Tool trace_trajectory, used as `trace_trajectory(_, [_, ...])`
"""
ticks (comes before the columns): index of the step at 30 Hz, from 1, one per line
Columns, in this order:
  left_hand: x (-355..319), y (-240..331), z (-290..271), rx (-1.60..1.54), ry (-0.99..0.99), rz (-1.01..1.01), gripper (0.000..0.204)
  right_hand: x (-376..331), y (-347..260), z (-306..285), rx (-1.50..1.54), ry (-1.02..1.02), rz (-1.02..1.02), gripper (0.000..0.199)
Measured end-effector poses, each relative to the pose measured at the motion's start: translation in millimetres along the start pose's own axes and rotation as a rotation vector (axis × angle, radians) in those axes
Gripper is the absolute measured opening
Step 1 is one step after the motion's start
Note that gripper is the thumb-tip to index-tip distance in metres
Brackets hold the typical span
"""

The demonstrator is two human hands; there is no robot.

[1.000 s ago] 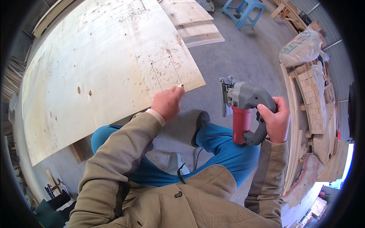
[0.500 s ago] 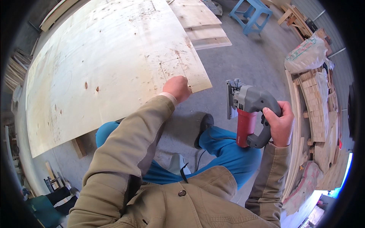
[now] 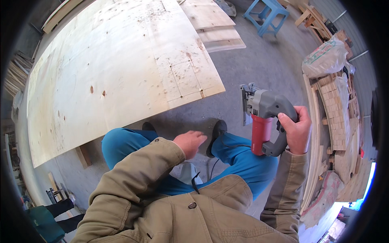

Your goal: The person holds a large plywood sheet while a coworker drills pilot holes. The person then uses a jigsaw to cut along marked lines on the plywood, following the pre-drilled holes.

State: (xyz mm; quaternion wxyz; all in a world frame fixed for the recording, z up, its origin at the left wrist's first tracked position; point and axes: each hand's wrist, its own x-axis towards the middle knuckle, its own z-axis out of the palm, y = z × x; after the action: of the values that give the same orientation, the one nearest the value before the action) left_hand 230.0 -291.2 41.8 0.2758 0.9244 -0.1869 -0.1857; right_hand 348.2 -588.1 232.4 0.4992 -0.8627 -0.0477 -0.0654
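Observation:
My right hand [image 3: 297, 127] is wrapped around the grey handle of a red and grey jigsaw [image 3: 262, 131]. The jigsaw is held up over my right knee, off the board, its metal base plate facing left. My left hand [image 3: 191, 144] hovers above the floor between my knees, fingers stretched to the right and a little blurred, with nothing seen in it. In front of me lies a large pale plywood sheet [image 3: 121, 60]. A marked rectangle [image 3: 185, 79] with small holes at its corners shows near the sheet's near right corner.
More plywood sheets [image 3: 221, 38] lie beyond the big one. A blue plastic stool [image 3: 267, 17] stands at the far right. Along the right are stacked wood strips [image 3: 338, 117] and a white sack [image 3: 324, 58]. A cord [image 3: 212, 168] hangs near my right leg.
My left hand has left the marked corner of the plywood and come back toward me, its fingers loosening from a fist. My right hand and the jigsaw stay nearly still.

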Motion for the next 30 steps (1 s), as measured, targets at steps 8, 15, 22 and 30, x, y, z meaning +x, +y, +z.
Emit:
trace_trajectory(8, [-21.5,11.3,-33.2,-0.500,0.226,-0.234,0.040,0.3,-23.6,11.0,-0.037,-0.031,0.003,0.021])
trace_trajectory(15, [-71.6,20.0,-63.4,-0.477,0.135,-0.037,0.043,26.1,-23.4,21.0,-0.129,-0.062,0.037,0.020])
trace_trajectory(22, [-101.3,-25.7,-77.8,-0.514,0.221,-0.070,0.046,56.1,-8.5,38.3,-0.168,-0.075,0.158,0.022])
trace_trajectory(30, [-82.6,-24.6,-80.1,-0.494,0.215,-0.056,0.047,51.1,-26.8,57.4,-0.186,0.038,0.059,0.025])
